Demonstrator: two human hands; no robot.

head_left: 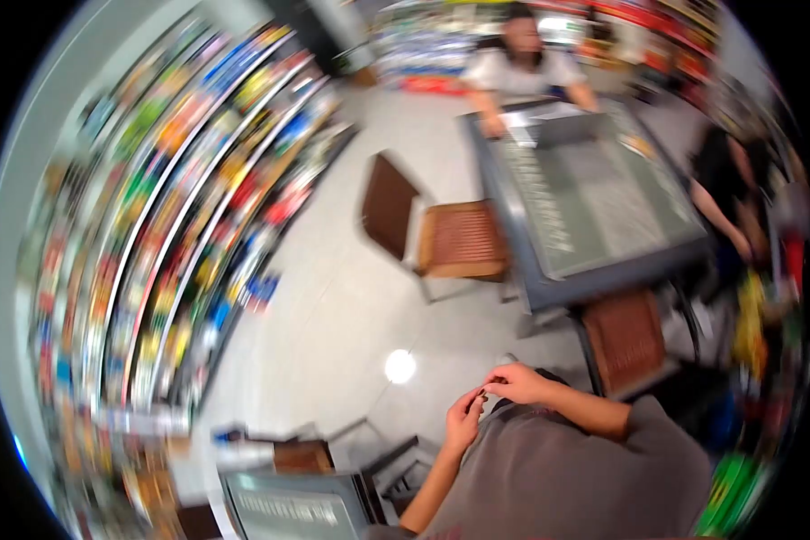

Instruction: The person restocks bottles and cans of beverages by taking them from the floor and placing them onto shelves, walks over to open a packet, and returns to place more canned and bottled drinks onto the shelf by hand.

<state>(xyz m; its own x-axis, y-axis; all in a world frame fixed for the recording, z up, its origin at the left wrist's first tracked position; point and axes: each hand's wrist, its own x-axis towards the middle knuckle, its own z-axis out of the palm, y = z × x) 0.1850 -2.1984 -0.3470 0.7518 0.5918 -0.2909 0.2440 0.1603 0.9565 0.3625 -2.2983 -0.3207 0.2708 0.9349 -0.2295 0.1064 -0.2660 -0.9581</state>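
Both of my hands meet in front of my grey shirt, low in the head view. My left hand [463,419] has its fingers closed around a small dark thing, too small and blurred to name. Its fingertips touch those of my right hand [516,384], which pinches at the same spot from the other side. Pale floor tiles lie beyond the hands.
A grey table [549,292] stands ahead, with a person [522,67] behind it and another person [724,184] at its right. Brown chairs [463,241] stand beside it. Stocked shelves [180,180] run along the left. A second table [288,504] is at the lower left.
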